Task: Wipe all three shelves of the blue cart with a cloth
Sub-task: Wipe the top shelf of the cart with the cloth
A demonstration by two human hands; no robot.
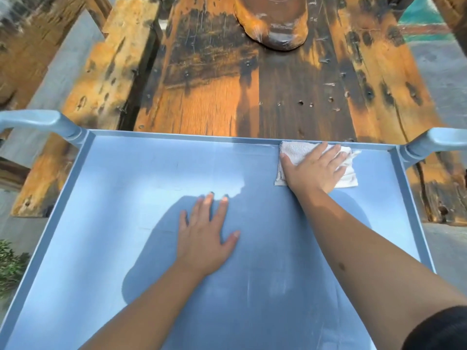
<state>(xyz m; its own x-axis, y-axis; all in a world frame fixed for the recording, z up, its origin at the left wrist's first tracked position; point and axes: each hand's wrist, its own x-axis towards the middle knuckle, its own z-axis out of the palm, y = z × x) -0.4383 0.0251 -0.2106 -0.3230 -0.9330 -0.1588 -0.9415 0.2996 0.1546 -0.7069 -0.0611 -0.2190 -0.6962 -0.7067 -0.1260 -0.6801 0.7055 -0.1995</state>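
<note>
— Why the two flat hands on the blue cart's top shelf [126,188]?

— The right hand [312,170], fingers straight and spread, presses a folded white cloth [350,176] into the far right corner, against the rim. The left hand [206,238] lies open and flat mid-shelf, likely bracing the cart.

— And the cloth's lie?

— Roughly square; its slightly longer side runs along the far rim, beside the weathered wooden table [252,84].

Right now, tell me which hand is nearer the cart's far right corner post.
Right. The right hand presses the white cloth near the corner post; the left hand lies flat mid-shelf, well away.
</note>
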